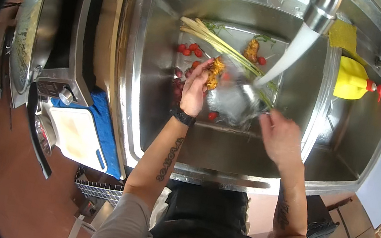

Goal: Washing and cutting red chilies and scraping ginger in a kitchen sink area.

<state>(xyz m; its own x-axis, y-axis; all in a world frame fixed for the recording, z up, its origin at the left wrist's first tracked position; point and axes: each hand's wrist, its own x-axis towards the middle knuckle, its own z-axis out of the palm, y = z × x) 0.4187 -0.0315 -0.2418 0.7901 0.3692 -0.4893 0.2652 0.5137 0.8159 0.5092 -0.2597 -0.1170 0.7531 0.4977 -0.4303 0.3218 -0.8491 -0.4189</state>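
My left hand (194,91) grips a knobby orange-brown root (214,73), which looks like ginger or turmeric, over a steel sink (230,152). To its right, the fingers of my right hand (281,138) are closed on a shiny metal utensil (249,93), too motion-blurred to identify further. Water pours from the faucet (321,16) close to that utensil. Long lemongrass stalks (218,42) lie diagonally in the basin. Behind them rests a second knobby root (251,50). Red cherry tomatoes (189,48) and purple shallots (178,83) sit on the left, the shallots partly hidden by my left hand.
A yellow jug (351,78) with a red cap lies across the smaller right basin (346,160). A yellow cloth (342,34) hangs behind it. On the left are a wok (27,31) with a long black handle and a white cutting board (76,134) on a blue towel (107,131).
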